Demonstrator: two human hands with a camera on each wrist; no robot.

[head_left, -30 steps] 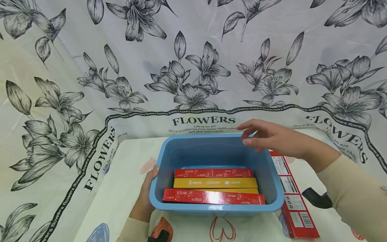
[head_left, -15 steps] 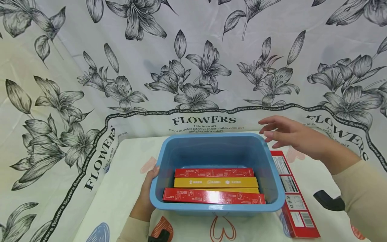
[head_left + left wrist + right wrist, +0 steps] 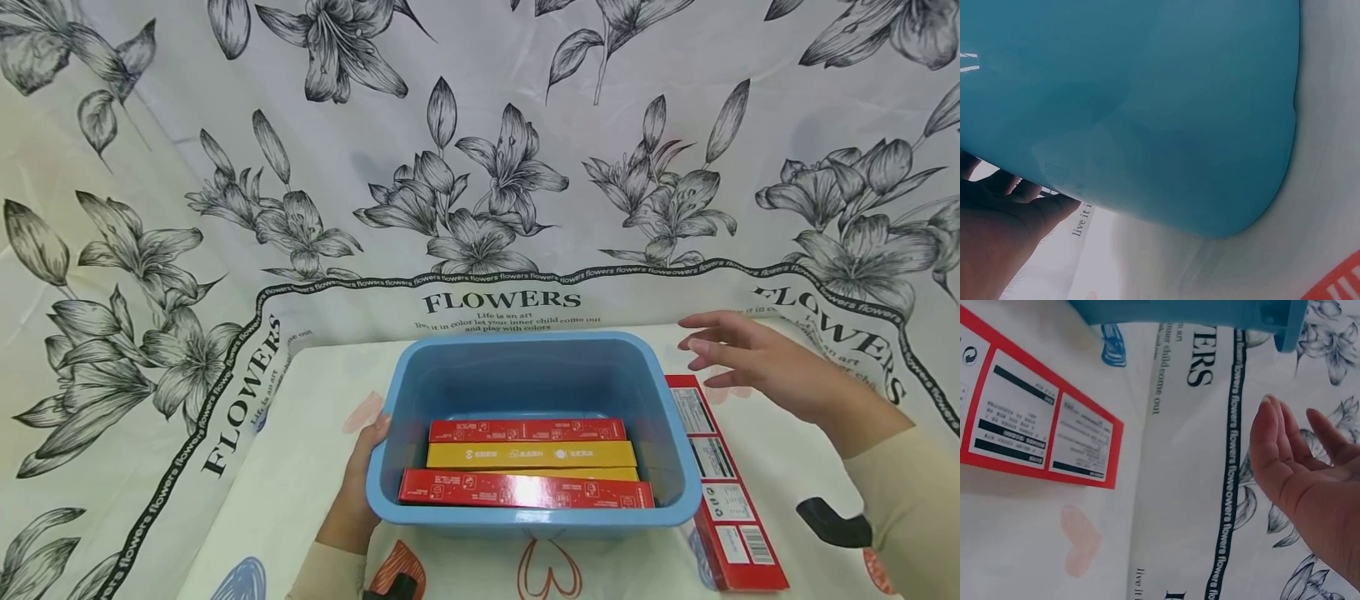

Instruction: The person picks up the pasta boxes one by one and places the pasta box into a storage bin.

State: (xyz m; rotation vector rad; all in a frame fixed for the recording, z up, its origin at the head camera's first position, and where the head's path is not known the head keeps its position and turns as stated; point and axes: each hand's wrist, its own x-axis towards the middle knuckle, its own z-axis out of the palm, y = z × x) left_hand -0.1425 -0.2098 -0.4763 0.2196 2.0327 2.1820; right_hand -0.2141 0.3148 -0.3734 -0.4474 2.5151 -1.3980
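A blue plastic basin [image 3: 532,515] stands on the cloth-covered table. Inside it, two red boxes [image 3: 525,489] lie across the front and back, with yellow boxes [image 3: 531,454] between them. My left hand [image 3: 360,475] holds the basin's left side at the rim; in the left wrist view its fingers [image 3: 1054,209] meet the blue wall, the other fingertips partly hidden. Right of the basin, my right hand [image 3: 738,358] hovers in the air with loosely bent fingers and holds nothing. Below it, beside the basin, lies a long red box [image 3: 727,492] with white label panels.
A white sheet [image 3: 487,183] with black flower prints hangs behind the table and down both sides. The table cloth [image 3: 300,433] is pale with coloured hearts. Dark wrist mounts [image 3: 834,523] show at both sleeves.
My right hand has moved rightward, from over the basin's back right corner to beside it, above the outside red box. The left hand keeps its place on the basin.
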